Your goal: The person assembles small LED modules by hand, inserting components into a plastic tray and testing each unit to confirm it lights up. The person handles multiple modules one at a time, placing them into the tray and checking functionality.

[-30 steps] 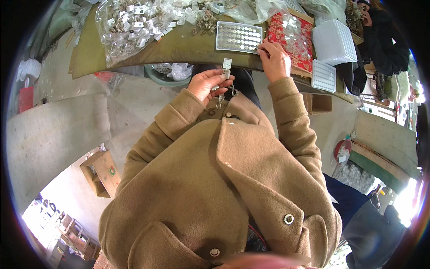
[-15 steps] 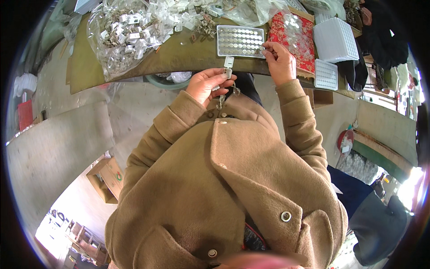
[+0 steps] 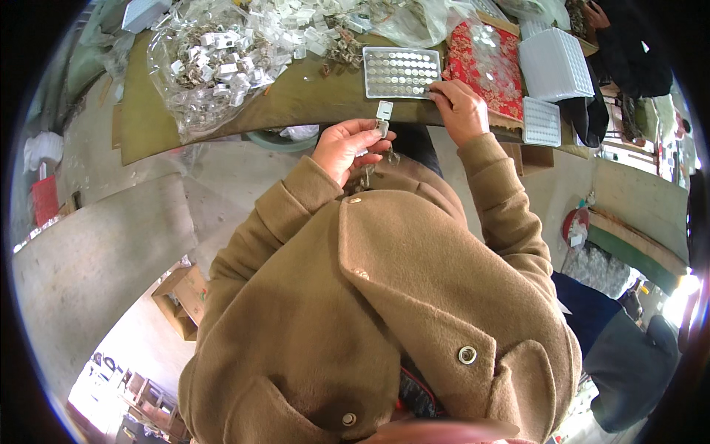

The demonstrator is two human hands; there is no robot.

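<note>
Between the thumb and fingers of my left hand (image 3: 346,150) is a small white battery box (image 3: 383,117), its lid flipped up. Clear beads on a thin strand (image 3: 393,156) dangle beneath that hand. My right hand (image 3: 461,111) reaches to the lower right corner of a clear tray (image 3: 365,72); its thumb and fingers are pinched together there. Rows of round silver button cells (image 3: 403,72) lie in the tray, with bare space along its lower left side. Whatever is between the right fingertips is too small to make out.
At the table's left lies a clear bag (image 3: 214,66) of white battery boxes and wires. On the right are a red patterned box (image 3: 470,63) with clear pieces on top, stacked white trays (image 3: 555,66) and a single tray (image 3: 542,122). Another person's dark sleeve (image 3: 629,52) shows far right.
My right fingers have drawn together at the tray's corner and sit slightly lower. My left hand keeps its hold on the battery box. The whole view has shifted slightly.
</note>
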